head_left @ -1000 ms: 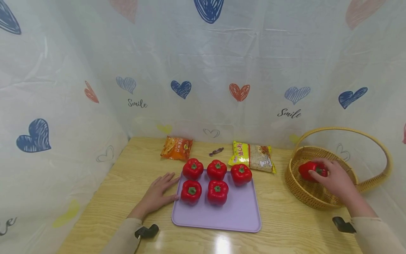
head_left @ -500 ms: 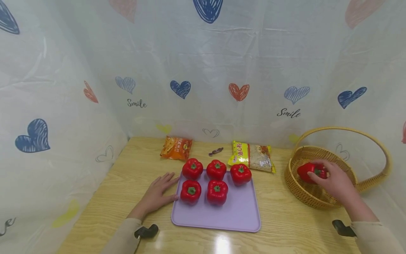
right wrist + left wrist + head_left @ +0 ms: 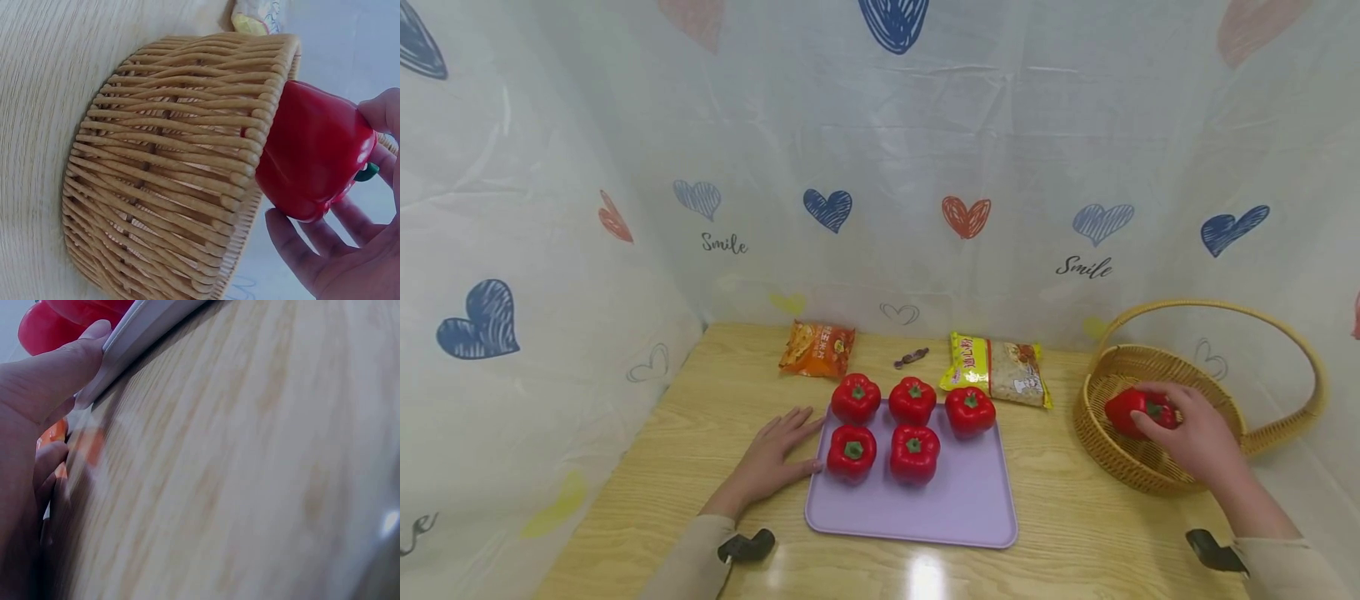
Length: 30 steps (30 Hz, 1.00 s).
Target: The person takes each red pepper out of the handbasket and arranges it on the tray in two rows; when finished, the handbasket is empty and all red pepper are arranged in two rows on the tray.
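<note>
At the right, my right hand (image 3: 1198, 429) holds a red bell pepper (image 3: 1127, 411) by its stem end, thumb and fingers around it. That pepper (image 3: 315, 150) is at the rim of the wicker basket (image 3: 169, 162), partly inside it, in the right wrist view. My left hand (image 3: 771, 458) lies flat beside the lilac tray (image 3: 947, 517), its thumb touching the tray's left edge (image 3: 119, 356). Several red bell peppers (image 3: 913, 455) stand on the tray, stems up, in two rows.
Behind the tray lie an orange snack packet (image 3: 817, 350), a small wrapped candy (image 3: 912, 358) and a yellow-and-clear food packet (image 3: 997, 370). The basket's tall arched handle (image 3: 1217, 305) rises at the right. A heart-printed curtain (image 3: 880, 167) hangs behind the wooden table (image 3: 700, 392).
My right hand keeps its hold on the pepper at the basket and has shifted only slightly. The left hand, the tray and its peppers stay as they were.
</note>
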Motion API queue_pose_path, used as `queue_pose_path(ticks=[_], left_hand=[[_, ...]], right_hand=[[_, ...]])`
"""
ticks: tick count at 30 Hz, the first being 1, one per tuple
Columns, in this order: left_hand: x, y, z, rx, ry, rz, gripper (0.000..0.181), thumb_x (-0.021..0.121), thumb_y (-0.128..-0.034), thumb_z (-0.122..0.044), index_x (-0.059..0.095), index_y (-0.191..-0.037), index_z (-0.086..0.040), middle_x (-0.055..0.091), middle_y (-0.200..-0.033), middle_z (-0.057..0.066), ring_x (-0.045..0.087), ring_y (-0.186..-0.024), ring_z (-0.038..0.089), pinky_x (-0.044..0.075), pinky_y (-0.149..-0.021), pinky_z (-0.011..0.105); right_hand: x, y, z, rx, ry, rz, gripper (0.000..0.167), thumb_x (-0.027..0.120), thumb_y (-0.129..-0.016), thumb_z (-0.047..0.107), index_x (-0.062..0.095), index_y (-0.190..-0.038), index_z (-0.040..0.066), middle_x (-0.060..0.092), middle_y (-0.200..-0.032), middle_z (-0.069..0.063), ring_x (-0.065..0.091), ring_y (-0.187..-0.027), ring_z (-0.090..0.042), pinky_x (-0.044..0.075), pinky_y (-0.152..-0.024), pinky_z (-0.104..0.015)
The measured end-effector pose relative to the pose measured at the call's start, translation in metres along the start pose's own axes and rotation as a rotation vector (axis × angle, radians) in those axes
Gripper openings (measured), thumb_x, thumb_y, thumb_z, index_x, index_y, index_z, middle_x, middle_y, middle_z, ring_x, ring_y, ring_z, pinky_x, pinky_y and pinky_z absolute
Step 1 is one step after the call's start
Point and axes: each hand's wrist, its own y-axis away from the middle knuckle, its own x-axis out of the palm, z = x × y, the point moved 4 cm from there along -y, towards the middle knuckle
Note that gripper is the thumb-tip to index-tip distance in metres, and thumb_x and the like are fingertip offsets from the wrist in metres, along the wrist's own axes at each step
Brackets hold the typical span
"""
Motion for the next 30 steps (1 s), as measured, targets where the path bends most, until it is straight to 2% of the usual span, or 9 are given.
queue_pose_path(ticks=[5, 13, 20, 25, 30], left_hand=[[0.000, 0.000, 0.000, -0.009, -0.001, 0.004, 0.073, 0.069, -0.0909, -0.054, 0.050, -0.153, -0.021, 0.038, -0.161, 0.013, 0.023, -0.153, 0.036, 0.013, -0.123, 0.058], [0.000, 0.000, 0.000, -0.014, -0.004, 0.005, 0.072, 0.069, -0.0912, -0.055, 0.050, -0.153, -0.022, 0.039, -0.161, 0.013, 0.023, -0.153, 0.036, 0.014, -0.123, 0.059], [-0.001, 0.000, -0.002, -0.011, 0.008, 0.003, 0.072, 0.069, -0.0908, -0.054, 0.050, -0.152, -0.021, 0.038, -0.161, 0.013, 0.023, -0.153, 0.037, 0.013, -0.123, 0.059], [-0.001, 0.000, -0.002, -0.007, 0.007, 0.000, 0.072, 0.070, -0.0908, -0.053, 0.051, -0.152, -0.021, 0.039, -0.161, 0.013, 0.024, -0.153, 0.037, 0.013, -0.123, 0.059], [-0.001, 0.000, -0.002, -0.006, -0.001, 0.001, 0.072, 0.070, -0.0909, -0.054, 0.050, -0.152, -0.021, 0.039, -0.161, 0.013, 0.024, -0.153, 0.037, 0.014, -0.123, 0.059]], right_hand=[[-0.001, 0.003, 0.007, -0.011, -0.003, -0.004, 0.047, 0.072, -0.096, 0.028, 0.059, -0.132, 0.001, 0.044, -0.132, -0.037, 0.047, -0.109, -0.058, 0.048, -0.077, -0.075], [-0.005, 0.007, 0.019, -0.027, 0.007, 0.001, 0.049, 0.074, -0.095, 0.031, 0.059, -0.132, 0.003, 0.045, -0.132, -0.035, 0.053, -0.104, -0.059, 0.051, -0.074, -0.073], [-0.006, 0.009, 0.031, -0.069, -0.026, -0.028, 0.044, 0.078, -0.091, 0.022, 0.063, -0.128, 0.005, 0.051, -0.127, -0.028, 0.056, -0.101, -0.049, 0.059, -0.075, -0.061], [-0.005, 0.011, 0.039, -0.077, -0.034, -0.022, 0.044, 0.079, -0.090, 0.021, 0.063, -0.128, 0.006, 0.051, -0.128, -0.027, 0.055, -0.102, -0.050, 0.056, -0.074, -0.067], [-0.004, 0.013, 0.048, -0.092, -0.035, -0.017, 0.043, 0.079, -0.090, 0.021, 0.064, -0.127, 0.007, 0.051, -0.131, -0.026, 0.057, -0.102, -0.050, 0.054, -0.075, -0.068]])
